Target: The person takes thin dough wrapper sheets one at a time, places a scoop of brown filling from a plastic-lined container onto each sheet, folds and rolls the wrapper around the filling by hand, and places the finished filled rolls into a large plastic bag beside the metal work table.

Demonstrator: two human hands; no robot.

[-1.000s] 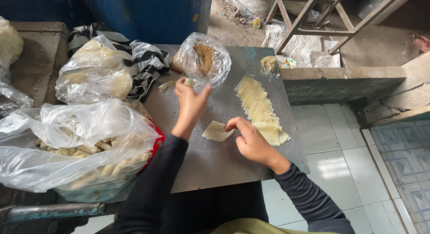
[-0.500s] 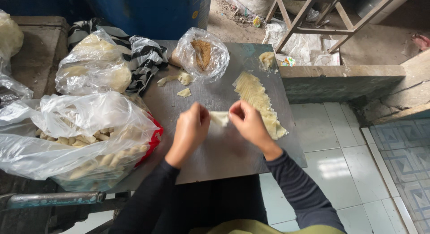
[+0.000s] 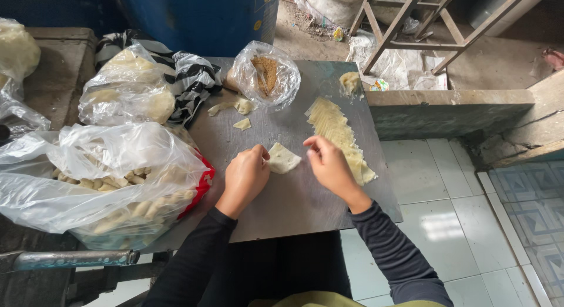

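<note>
From the head camera I look straight down on a grey metal work table (image 3: 305,195). My left hand (image 3: 245,176) is curled into a loose fist, its fingertips pinching the left edge of a pale, thin, square dough wrapper (image 3: 284,159) that lies flat on the table between both hands. My right hand (image 3: 328,163) sits just beside the wrapper's right edge, fingers bent and drawn together; I cannot tell whether they touch the wrapper.

Just right of that hand runs a long overlapping row of pale yellow wrappers (image 3: 341,136), laid diagonally along the table's right side. Farther up stands a clear plastic bag holding brown filling (image 3: 265,76), with small scraps of dough (image 3: 235,107) below it to the left. On the left edge a large clear plastic bag of pale rolled pieces (image 3: 106,183) rests in a red-rimmed container, and behind it another clear bag of pale dough lumps (image 3: 126,95) lies on a black-and-white striped cloth (image 3: 197,78).
</note>
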